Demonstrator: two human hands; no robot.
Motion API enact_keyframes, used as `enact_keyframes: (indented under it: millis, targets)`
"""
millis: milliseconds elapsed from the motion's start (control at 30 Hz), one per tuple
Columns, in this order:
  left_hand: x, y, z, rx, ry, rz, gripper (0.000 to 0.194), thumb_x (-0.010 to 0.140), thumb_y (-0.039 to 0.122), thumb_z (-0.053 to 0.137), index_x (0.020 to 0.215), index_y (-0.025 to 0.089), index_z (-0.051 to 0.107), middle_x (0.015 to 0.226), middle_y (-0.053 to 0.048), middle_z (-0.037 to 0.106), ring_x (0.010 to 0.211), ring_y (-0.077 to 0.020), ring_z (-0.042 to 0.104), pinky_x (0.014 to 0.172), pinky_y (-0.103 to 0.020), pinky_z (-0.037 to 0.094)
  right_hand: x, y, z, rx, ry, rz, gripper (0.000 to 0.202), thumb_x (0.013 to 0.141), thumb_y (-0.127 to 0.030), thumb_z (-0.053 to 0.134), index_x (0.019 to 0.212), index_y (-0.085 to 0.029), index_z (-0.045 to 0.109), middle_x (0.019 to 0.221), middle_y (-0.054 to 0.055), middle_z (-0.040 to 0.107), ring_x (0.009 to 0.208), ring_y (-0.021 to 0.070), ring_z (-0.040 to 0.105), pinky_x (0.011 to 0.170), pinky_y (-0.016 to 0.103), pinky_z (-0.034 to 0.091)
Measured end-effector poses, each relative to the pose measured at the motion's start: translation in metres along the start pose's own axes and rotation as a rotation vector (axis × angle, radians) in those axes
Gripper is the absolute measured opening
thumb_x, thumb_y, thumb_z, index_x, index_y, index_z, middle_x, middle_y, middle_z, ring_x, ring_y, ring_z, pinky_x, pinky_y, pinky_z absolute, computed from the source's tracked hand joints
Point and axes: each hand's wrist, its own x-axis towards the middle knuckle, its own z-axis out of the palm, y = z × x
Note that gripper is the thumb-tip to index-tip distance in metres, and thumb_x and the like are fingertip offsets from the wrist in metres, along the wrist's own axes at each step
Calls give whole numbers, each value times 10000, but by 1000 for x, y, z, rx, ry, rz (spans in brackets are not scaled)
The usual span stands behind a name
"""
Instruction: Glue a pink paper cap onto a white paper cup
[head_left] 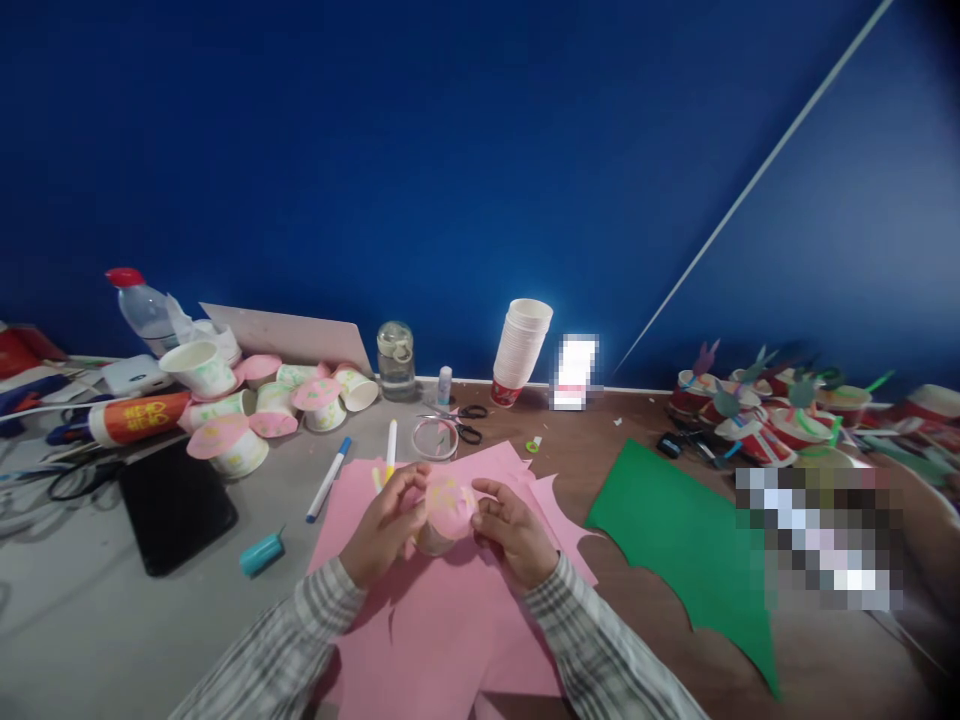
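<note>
Between my two hands is a small paper cup (pixel 433 542) topped by a round pink paper disc (pixel 450 505) with yellow marks. My left hand (pixel 386 527) grips its left side, fingers curled along the disc's edge. On the opposite side, my right hand (pixel 514 528) pinches the disc's rim between thumb and fingers. Under both hands lie sheets of pink paper (pixel 442 640), some with curved cut edges. Just beyond the left hand, a yellow-and-white marker (pixel 391 447) rests on the paper. Scissors (pixel 469 425) and a roll of clear tape (pixel 435 438) lie behind the cup.
Several pink-topped paper cups (pixel 229 445) crowd the left, near a black tablet-like slab (pixel 176 510) and a teal cylinder (pixel 261 553). A tall stack of cups (pixel 521 350) leans by the blue wall. Green paper (pixel 682 550) and decorated red cups (pixel 802 425) occupy the right.
</note>
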Motion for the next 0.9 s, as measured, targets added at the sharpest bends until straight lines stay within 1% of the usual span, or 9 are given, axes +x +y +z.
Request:
enact_keyframes:
  millis: [67, 133, 233, 333, 467, 600, 767, 900]
  targets:
    - [0, 1, 1, -52, 58, -44, 312, 749, 504, 347, 735, 231, 497, 1050, -47, 532, 764, -187, 574, 536, -309, 525, -1, -1, 2, -9, 0, -18, 487, 444, -218, 760, 888, -205, 559, 476, -100, 523, 326, 79, 437, 309, 163, 311]
    - [0, 2, 2, -73, 116, -69, 351, 741, 525, 357, 635, 221, 497, 955, -50, 561, 763, -193, 574, 591, -333, 524, -2, -3, 4, -30, -1, -44, 472, 451, -196, 745, 884, -206, 557, 463, -106, 515, 341, 80, 444, 331, 166, 327]
    - [0, 4, 4, -55, 155, -82, 353, 710, 539, 416, 585, 222, 510, 898, -48, 573, 776, -200, 575, 653, -352, 514, -5, -5, 7, -62, 11, -70, 462, 458, -181, 727, 885, -206, 552, 456, -112, 504, 366, 83, 451, 367, 175, 346]
    - [0, 2, 4, -52, 184, -98, 312, 677, 504, 493, 542, 224, 518, 901, -43, 582, 843, -206, 566, 723, -349, 495, -6, -6, 9, -89, 31, -81, 471, 457, -188, 721, 894, -207, 546, 455, -114, 494, 376, 83, 439, 379, 179, 340]
    - [2, -3, 0, -117, 91, -144, 307, 654, 495, 531, 528, 216, 507, 935, -43, 581, 887, -210, 556, 766, -349, 478, -7, -5, 10, -101, 35, -74, 489, 455, -224, 723, 908, -203, 539, 469, -105, 501, 397, 86, 443, 403, 187, 345]
    - [4, -5, -1, -212, 26, -171, 356, 638, 538, 542, 529, 203, 492, 932, -52, 586, 834, -202, 562, 760, -358, 475, -10, -4, 11, -129, 25, -76, 543, 433, -208, 740, 929, -204, 518, 503, -94, 535, 438, 96, 473, 429, 194, 360]
    - [5, 0, -2, -298, -38, -183, 417, 615, 587, 570, 510, 194, 477, 902, -51, 594, 819, -196, 555, 751, -337, 462, -11, -5, 11, -171, 16, -43, 577, 437, -185, 723, 959, -207, 478, 477, -104, 540, 423, 96, 457, 407, 194, 357]
    - [8, 5, -8, -414, -162, -185, 446, 573, 600, 622, 494, 185, 478, 874, -58, 605, 810, -205, 547, 727, -327, 450, -10, -7, 10, -180, -16, -24, 547, 444, -171, 703, 942, -210, 480, 472, -112, 530, 427, 89, 457, 416, 190, 365]
